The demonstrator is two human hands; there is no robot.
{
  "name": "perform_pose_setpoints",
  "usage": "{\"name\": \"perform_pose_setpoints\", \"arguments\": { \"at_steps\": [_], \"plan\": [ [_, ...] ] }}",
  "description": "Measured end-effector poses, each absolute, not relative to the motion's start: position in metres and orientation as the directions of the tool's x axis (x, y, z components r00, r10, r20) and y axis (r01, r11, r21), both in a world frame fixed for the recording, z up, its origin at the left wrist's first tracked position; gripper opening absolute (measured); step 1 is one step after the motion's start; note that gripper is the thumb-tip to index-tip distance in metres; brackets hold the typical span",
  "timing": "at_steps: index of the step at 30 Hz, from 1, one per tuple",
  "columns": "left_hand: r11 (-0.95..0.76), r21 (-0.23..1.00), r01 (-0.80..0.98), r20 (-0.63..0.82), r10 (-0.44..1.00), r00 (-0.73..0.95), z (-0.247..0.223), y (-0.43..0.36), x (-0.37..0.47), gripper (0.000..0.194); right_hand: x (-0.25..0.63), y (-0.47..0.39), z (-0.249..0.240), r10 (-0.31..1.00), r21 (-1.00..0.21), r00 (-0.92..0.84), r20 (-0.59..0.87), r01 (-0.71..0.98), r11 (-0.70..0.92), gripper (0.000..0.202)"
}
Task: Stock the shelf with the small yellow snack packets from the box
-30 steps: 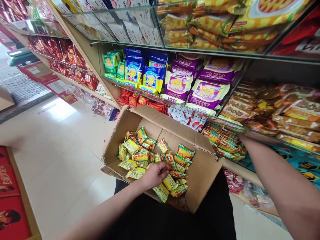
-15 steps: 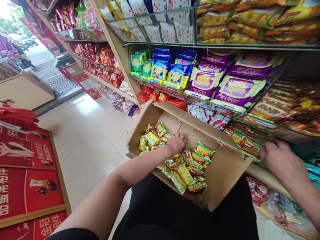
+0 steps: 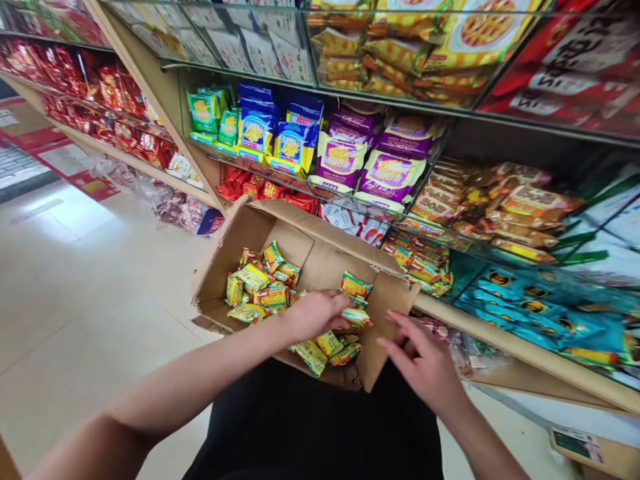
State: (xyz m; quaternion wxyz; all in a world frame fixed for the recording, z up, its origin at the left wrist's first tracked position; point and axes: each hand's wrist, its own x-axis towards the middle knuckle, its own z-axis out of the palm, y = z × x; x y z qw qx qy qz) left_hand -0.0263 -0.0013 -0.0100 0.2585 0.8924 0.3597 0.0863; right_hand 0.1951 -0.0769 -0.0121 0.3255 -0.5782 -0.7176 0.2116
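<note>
Many packets [image 3: 253, 275] | right hand [image 3: 425, 363] from shelf [image 3: 505, 339] to carton [image 3: 325, 230], fingers apart | left hand [image 3: 311, 316]: grip unclear

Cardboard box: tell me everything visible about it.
The cardboard box is plain brown and open-topped, with creased walls and rough, torn-looking edges. It sits at an angle in front of the shelves, seemingly against the person's dark-clothed legs. Small yellow-and-orange wrapped packets lie loosely inside; bare cardboard shows at back and right. The left hand reaches in among them; the right hand is at its right wall, contact unclear. Underside hidden.
</note>
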Motion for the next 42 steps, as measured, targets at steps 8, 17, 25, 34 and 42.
{"name": "perform_pose_setpoints", "arguments": {
  "at_steps": [8, 17, 25, 34, 42],
  "plan": [
    [-0.042, 0.989, 0.14, -0.047, 0.816, 0.576, -0.004, -0.024, 0.005, 0.037, 0.193, -0.078, -0.013, 0.999, -0.905, -0.035, -0.04, 0.425, -0.021, 0.027],
    [0.236, 0.964, -0.124, -0.166, 0.897, 0.41, -0.008, -0.014, 0.018, 0.036, 0.192, -0.081, -0.019, 0.981, -0.961, -0.008, -0.195, 0.202, -0.189, 0.035],
    [0.279, 0.96, -0.04, -0.24, 0.883, 0.403, -0.023, -0.009, -0.015, 0.036, 0.233, -0.082, -0.029, 0.933, -0.97, 0.268, -0.241, -0.035, -0.24, 0.039],
    [0.442, 0.889, -0.119, -0.32, 0.786, 0.529, -0.01, -0.02, 0.03, 0.04, 0.182, -0.076, -0.012, 0.956, -0.952, -0.048, -0.29, -0.09, -0.293, 0.038],
    [0.205, 0.96, 0.192, -0.272, 0.852, 0.448, -0.033, -0.007, -0.015, 0.034, 0.244, -0.068, -0.032, 0.891, -0.957, 0.436, -0.125, 0.184, -0.224, 0.038]
  ]
}}
